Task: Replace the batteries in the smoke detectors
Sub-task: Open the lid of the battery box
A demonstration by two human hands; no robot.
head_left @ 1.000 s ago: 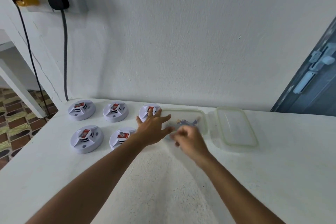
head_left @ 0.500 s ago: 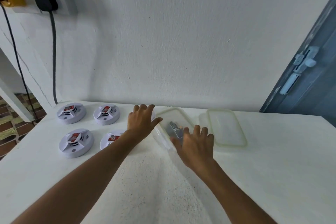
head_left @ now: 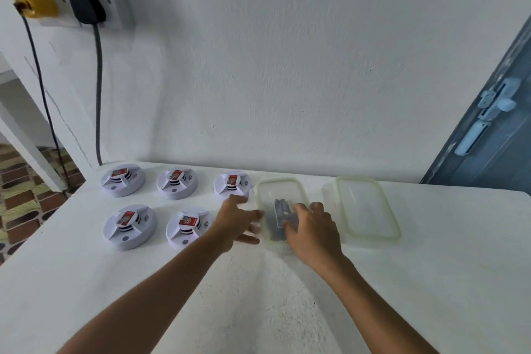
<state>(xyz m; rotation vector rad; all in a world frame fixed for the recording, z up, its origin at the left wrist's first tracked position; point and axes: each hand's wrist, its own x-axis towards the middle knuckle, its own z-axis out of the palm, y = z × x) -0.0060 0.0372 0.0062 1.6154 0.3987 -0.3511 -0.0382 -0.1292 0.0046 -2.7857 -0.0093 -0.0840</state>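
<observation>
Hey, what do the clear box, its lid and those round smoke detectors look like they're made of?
The clear rectangular box looks like translucent plastic with a yellowish rim: the dark batteries show through it. The flat lid beside it looks like the same cloudy plastic. The round white smoke detectors appear to be moulded matte plastic, each with a red label.

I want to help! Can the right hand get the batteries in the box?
Probably yes: the clear container is open, its lid set aside, and the right hand is at the dark batteries inside.
</observation>
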